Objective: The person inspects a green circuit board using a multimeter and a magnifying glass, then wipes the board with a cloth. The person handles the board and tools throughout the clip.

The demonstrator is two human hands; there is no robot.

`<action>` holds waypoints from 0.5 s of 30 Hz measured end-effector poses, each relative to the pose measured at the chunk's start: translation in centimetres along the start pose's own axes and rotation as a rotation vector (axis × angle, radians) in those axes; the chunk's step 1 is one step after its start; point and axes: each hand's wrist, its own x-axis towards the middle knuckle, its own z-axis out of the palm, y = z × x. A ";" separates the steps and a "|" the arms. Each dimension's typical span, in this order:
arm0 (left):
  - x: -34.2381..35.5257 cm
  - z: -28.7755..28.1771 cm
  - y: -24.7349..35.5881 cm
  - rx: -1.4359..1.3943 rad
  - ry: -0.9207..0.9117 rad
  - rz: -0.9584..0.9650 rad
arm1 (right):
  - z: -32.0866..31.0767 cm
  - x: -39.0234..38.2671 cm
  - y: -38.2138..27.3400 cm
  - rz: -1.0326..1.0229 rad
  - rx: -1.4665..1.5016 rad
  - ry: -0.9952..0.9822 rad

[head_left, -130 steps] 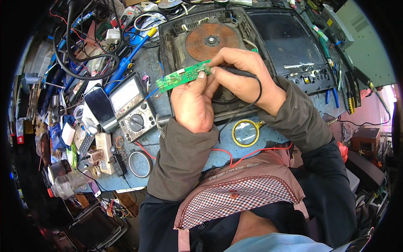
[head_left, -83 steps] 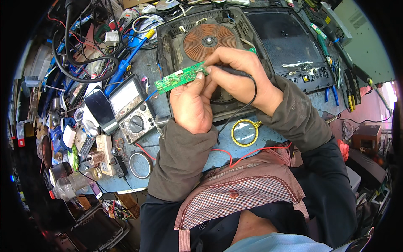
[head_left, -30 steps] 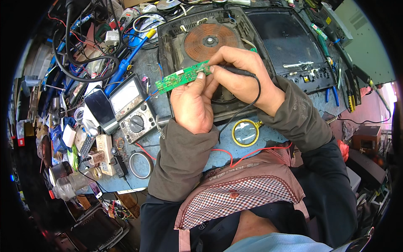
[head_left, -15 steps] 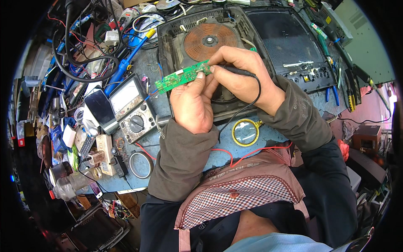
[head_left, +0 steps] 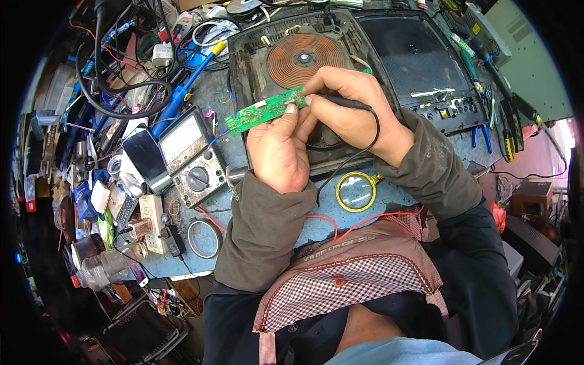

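Note:
My left hand (head_left: 278, 155) is closed on a narrow green circuit board (head_left: 261, 112), thumb pressing its near edge close to the right end. My right hand (head_left: 359, 115) grips a black test probe (head_left: 345, 102) like a pen, over the board's right end. The fingers hide the probe's tip. A black lead curves from the probe down toward the bench. To the left lies an analog multimeter (head_left: 199, 179) with a round dial. Behind both hands sits an opened induction cooker base (head_left: 249, 67) with a copper coil (head_left: 286, 61).
A brass-rimmed magnifying glass (head_left: 356, 192) and a red lead (head_left: 365, 222) lie on the blue bench near me. A black cooker panel (head_left: 413, 55) is at the far right. Tangled cables, a phone (head_left: 146, 157), a tape ring (head_left: 204, 238) and a jar (head_left: 100, 269) crowd the left.

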 end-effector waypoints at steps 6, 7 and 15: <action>0.0 -0.2 -0.1 0.013 0.002 0.001 | 0.4 -0.1 0.2 0.002 0.044 -0.016; 0.0 -0.2 -0.1 0.016 0.002 0.000 | 0.3 -0.1 0.2 -0.008 0.025 -0.009; 0.1 -0.1 -0.1 0.035 0.014 0.004 | 0.2 0.1 0.3 -0.016 0.017 -0.008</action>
